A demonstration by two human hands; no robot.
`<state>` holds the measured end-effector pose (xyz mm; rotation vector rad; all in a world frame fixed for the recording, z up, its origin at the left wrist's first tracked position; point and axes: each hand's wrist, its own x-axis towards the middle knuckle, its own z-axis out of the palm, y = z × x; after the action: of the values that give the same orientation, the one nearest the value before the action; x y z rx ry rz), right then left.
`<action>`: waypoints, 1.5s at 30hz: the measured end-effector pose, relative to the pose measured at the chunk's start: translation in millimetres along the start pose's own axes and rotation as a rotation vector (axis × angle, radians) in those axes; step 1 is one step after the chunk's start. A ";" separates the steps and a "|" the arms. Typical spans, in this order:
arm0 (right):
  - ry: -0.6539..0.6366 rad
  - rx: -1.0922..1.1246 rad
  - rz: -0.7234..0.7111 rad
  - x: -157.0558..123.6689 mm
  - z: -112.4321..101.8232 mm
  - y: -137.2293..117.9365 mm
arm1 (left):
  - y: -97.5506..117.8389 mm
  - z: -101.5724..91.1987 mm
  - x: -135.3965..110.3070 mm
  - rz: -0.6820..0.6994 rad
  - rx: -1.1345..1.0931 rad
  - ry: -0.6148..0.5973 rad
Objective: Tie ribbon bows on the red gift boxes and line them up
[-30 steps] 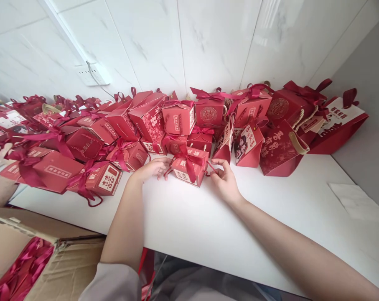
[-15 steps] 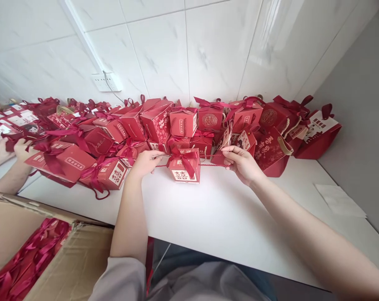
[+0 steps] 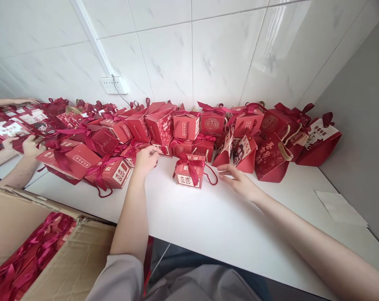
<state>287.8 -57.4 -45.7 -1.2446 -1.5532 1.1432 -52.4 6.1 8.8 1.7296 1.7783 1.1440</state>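
A small red gift box (image 3: 184, 181) with a bow and white panel stands on the white table in front of me. Its twisted red cord handle (image 3: 214, 180) sticks out loose on the right side. My right hand (image 3: 239, 179) is just right of that cord, fingers spread and holding nothing. To the left of the box is my left hand (image 3: 146, 160), loosely bent with the fingers a little apart. Nothing shows in it, and its fingertips reach close to the boxes behind.
Rows of red gift boxes (image 3: 159, 125) line the tiled wall. An open cardboard carton (image 3: 73, 255) with more red boxes is at the lower left. Another person's hands (image 3: 32, 147) touch boxes at the far left. White paper (image 3: 339, 207) lies at the right.
Both my hands have let go of the cord they held stretched out to the sides of the small box. The cord's right end has sprung into a loose loop.
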 end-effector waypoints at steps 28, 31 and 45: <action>-0.318 0.071 0.265 35.6 28.4 -40.5 | 35.4 39.5 -28.2 0.091 -0.095 -0.550; -0.352 0.004 0.326 36.9 21.7 -42.0 | 43.6 34.0 -26.7 0.104 -0.088 -0.573; -0.502 -0.159 0.193 30.0 -23.8 -68.4 | 90.9 32.5 -30.0 0.125 0.150 -0.514</action>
<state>289.1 -31.0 28.2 -1.2966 -1.9519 1.5705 33.7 -23.4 52.8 2.0179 1.4800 0.5423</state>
